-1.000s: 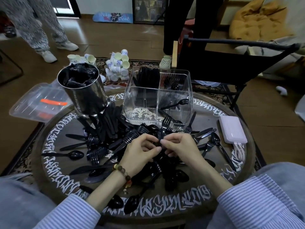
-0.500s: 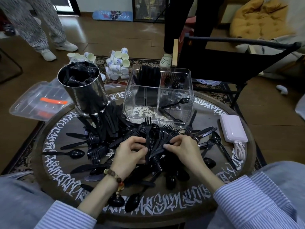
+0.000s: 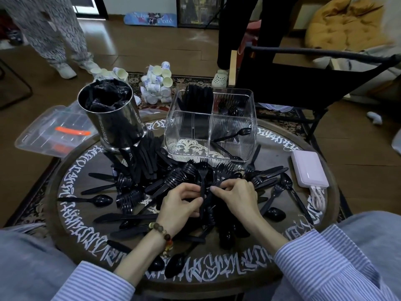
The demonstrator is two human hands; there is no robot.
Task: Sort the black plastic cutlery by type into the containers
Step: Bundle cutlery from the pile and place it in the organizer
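We note a round, script-lettered table (image 3: 282, 270) on a patterned rug, heaped with black plastic cutlery. At the heap's centre one fork (image 3: 203, 181) lies with its long axis running away from us, tines toward the clear divided container (image 3: 251, 135) just beyond. Our left hand (image 3: 181, 206) pinches its handle, fingers curled. Our right hand (image 3: 235, 197) grips neighbouring forks, fingers bent. The left hand is nearer. A steel canister (image 3: 115, 124) stands far left.

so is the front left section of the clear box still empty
Yes, the front left section of the clear box holds no cutlery; only the table pattern shows through.
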